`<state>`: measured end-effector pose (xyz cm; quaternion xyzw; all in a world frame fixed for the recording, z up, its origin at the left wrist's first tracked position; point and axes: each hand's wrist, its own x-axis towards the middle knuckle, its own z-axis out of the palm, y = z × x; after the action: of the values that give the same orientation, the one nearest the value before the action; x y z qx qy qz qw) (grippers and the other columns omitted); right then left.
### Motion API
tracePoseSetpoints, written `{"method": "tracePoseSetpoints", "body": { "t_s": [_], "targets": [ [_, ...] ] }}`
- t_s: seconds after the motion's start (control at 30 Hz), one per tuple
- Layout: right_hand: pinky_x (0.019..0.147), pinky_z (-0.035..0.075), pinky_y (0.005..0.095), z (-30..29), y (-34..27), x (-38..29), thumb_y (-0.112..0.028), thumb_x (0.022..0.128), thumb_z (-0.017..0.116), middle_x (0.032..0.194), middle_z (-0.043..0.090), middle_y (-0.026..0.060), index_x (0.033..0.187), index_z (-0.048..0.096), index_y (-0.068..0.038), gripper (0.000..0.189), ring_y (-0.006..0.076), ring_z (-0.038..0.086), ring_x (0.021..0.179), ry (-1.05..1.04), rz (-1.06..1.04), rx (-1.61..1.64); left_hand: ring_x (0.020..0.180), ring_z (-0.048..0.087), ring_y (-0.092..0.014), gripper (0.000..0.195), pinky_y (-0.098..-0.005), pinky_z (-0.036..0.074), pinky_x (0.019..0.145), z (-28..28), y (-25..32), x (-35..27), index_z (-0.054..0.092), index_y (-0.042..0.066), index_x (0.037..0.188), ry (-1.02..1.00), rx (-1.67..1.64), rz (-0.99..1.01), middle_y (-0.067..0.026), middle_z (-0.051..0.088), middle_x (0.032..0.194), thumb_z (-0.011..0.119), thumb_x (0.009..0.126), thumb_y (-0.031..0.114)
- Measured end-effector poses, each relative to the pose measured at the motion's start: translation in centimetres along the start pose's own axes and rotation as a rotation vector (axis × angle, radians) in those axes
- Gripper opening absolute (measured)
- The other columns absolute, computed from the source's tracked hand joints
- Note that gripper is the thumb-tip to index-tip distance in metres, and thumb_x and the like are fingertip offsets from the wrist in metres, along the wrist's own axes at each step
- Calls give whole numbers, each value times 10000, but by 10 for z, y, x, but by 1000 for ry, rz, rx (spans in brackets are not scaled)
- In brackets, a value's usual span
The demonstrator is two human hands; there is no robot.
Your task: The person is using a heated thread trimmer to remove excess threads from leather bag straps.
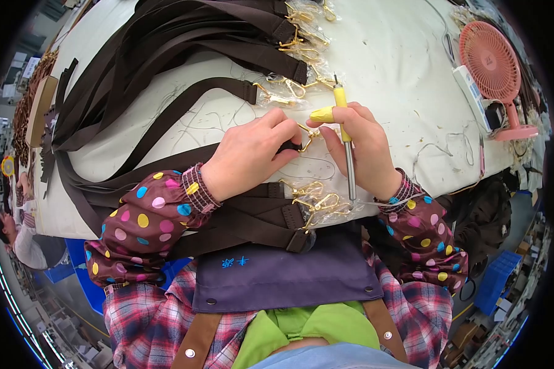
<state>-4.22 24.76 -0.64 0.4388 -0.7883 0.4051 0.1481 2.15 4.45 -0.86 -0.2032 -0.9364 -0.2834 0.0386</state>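
My left hand (254, 154) pinches the end of a dark webbing strap (180, 158), with a gold metal clasp (310, 136) beyond its fingertips. Opposite it, my right hand (362, 147) holds a pen-like tool with a yellow-wrapped grip (340, 99), its thin dark tip pointing away from me. Yellow tape (322, 115) covers one finger, close to the clasp. Several dark straps (175, 41) with plastic-wrapped gold hooks (304, 53) lie at the far side. More strap ends (267, 221) with wrapped gold hooks (325, 203) lie near the table's front edge.
A pink fan (490, 62) and a white power strip (473, 97) stand at the right. Loose threads are scattered over the white tabletop (411, 92). A cardboard piece (41, 110) is at the left, and another person (27, 242) sits beyond the table's left end.
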Motion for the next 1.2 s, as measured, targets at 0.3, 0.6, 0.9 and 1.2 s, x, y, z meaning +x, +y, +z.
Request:
{"method": "tracePoseSetpoints", "body": {
  "t_s": [0.3, 0.6, 0.9, 1.2],
  "targets": [
    [733, 486, 336, 13, 10, -13, -17, 890, 597, 886, 702, 91, 1091, 594, -19, 201, 253, 642, 780, -65, 129, 261, 631, 602, -78, 133, -229, 503, 569, 4, -10, -4, 558, 30, 807, 22, -357, -156, -23, 639, 756, 691, 811, 20],
    [549, 415, 215, 13, 0, -4, -146, 917, 654, 744, 634, 13, 1002, 608, 0, 175, 65, 539, 620, -62, 350, 594, 774, 626, -91, 174, -245, 530, 686, -1, -22, -3, 456, 18, 902, -62, -761, -332, -46, 633, 848, 628, 871, 12],
    [505, 428, 250, 17, 1, -8, -199, 857, 720, 676, 594, 47, 826, 492, -31, 285, 96, 527, 553, -94, 404, 421, 817, 618, -104, 150, -256, 516, 754, 0, -22, -2, 446, 17, 939, -90, -803, -311, -46, 605, 865, 593, 919, 36],
    [501, 438, 279, 17, 1, -8, -197, 854, 716, 669, 587, 71, 841, 492, -28, 281, 141, 559, 548, -118, 358, 363, 806, 654, -135, 144, -279, 528, 735, 2, -23, -3, 468, 2, 942, -62, -788, -281, -73, 653, 849, 599, 904, 52]
  ]
}}
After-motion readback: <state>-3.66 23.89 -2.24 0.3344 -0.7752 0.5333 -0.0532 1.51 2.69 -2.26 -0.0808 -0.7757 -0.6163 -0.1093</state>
